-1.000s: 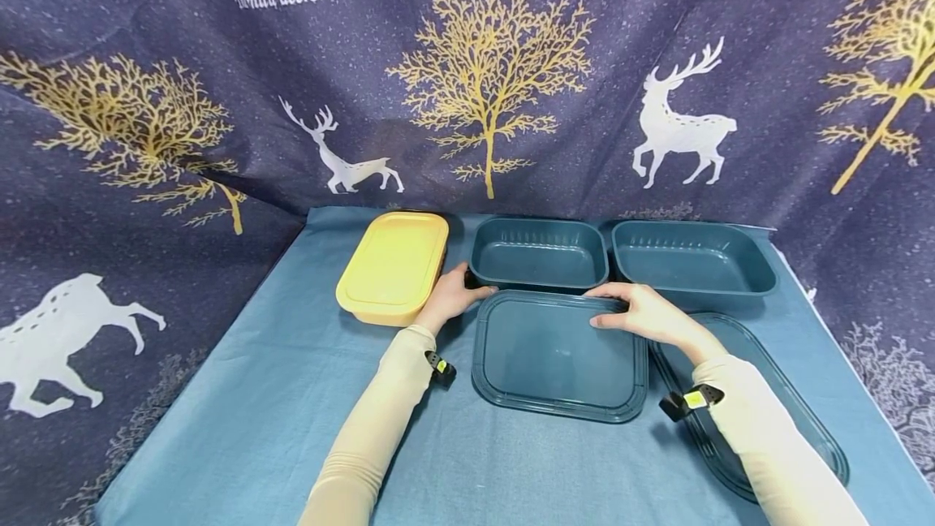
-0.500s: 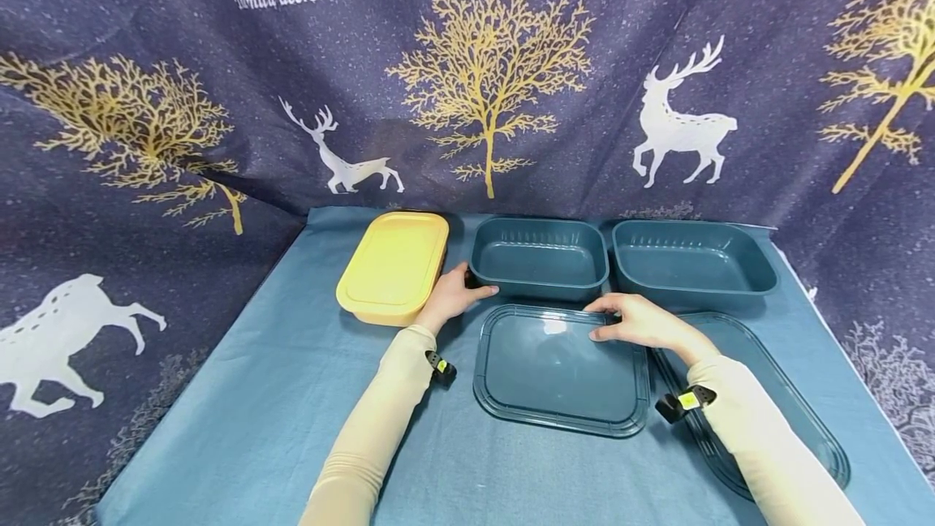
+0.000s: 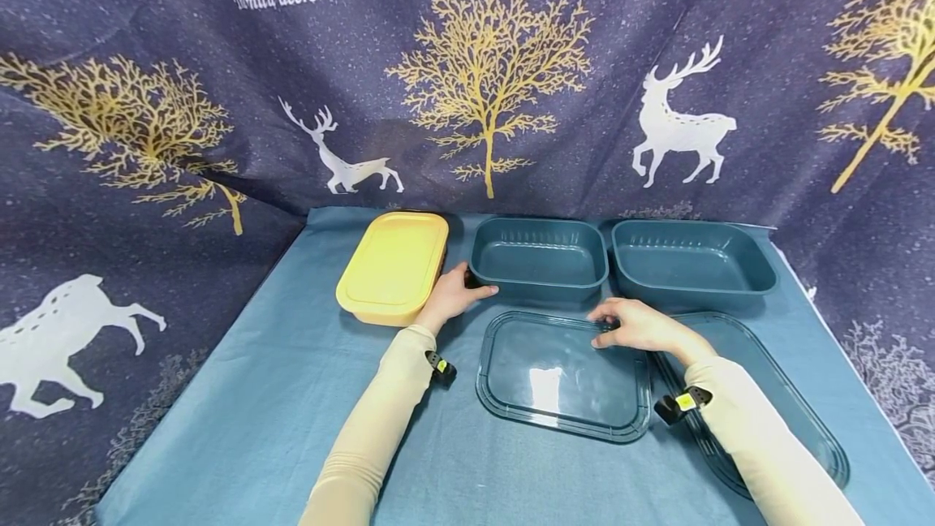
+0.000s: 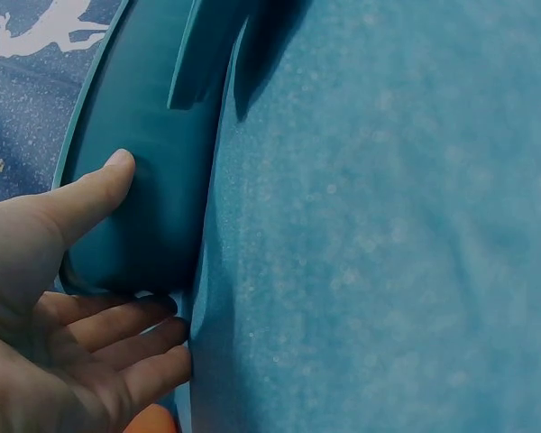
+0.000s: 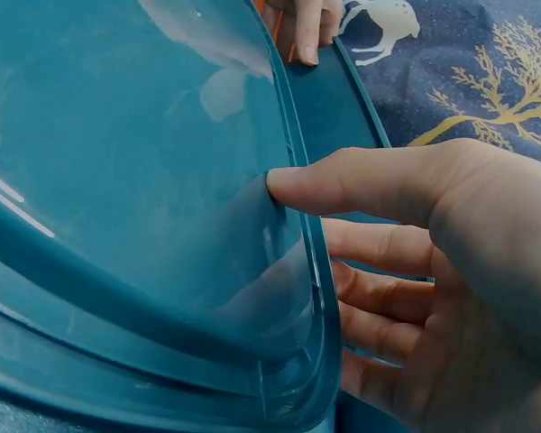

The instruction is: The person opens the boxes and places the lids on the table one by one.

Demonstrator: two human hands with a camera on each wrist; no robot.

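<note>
My left hand (image 3: 450, 296) holds the left end of a dark teal food container (image 3: 540, 291) standing at the back middle. In the left wrist view its thumb lies against the container's front wall and its fingers are round the end. My right hand (image 3: 634, 325) pinches the back right edge of a teal lid (image 3: 558, 372) in front of that container. The right wrist view shows the thumb on the lid's inner face and the fingers (image 5: 379, 298) behind the rim. A gap separates the lid from the container; both lie apart.
Left of the container sits a yellow food container (image 3: 394, 262) with its lid on. A wider teal container (image 3: 694, 262) stands at the back right. Another teal lid (image 3: 789, 404) lies at the right, partly under my right forearm. A patterned curtain (image 3: 497, 55) hangs behind the table.
My right hand and the lid have come down toward me, away from the container, and the lid's tilt has changed, with a bright reflection now on it. My left hand has stayed still.
</note>
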